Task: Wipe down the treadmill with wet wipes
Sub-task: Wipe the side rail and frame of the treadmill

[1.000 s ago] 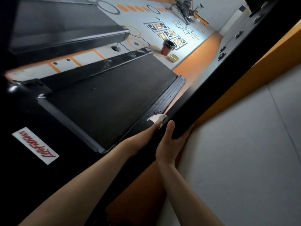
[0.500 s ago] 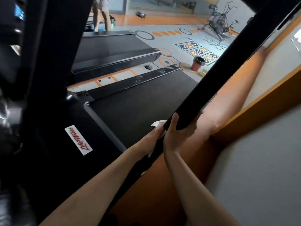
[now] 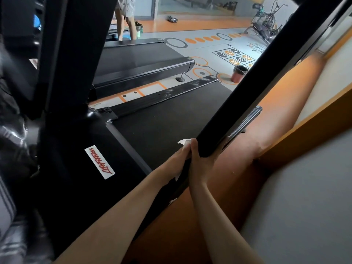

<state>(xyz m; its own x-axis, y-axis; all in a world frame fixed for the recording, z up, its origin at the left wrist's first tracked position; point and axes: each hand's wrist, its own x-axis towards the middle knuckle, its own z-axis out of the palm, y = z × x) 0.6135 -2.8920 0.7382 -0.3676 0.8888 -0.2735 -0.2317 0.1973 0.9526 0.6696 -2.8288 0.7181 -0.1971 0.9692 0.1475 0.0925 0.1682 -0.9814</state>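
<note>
A grey padded surface [image 3: 304,206] is filling the lower right of the frame, with an orange floor [image 3: 190,216] running beside it toward the upper right. Two bare forearms are reaching up from the bottom edge. The right hand [image 3: 200,162] is gripping the treadmill's black handrail [image 3: 247,92], its thumb lying up the near face and its fingers wrapping round the far side. Just left of it, touching it, the left hand [image 3: 175,159] is pressing a white wet wipe [image 3: 183,143] against the same rail. The wipe is showing above the fingers and below the palm. The fingertips are hiding behind the right thumb, so how far they are curling cannot be told.

The handrail is slanting across the frame to the upper right corner and blocking part of the treadmill belt [image 3: 162,126] at centre. A white Life Fitness label [image 3: 100,161] is sitting on the black motor cover at left centre, and a thick black upright [image 3: 72,54] is covering the upper left.

Beyond, a second treadmill [image 3: 137,58] is standing on grey flooring with orange markings and a numbered grid [image 3: 233,56]. A red waste bin [image 3: 239,73] is peeking out beside the rail. An exercise bike [image 3: 266,21] is standing at upper right, and a person's legs [image 3: 125,16] are showing at the top.
</note>
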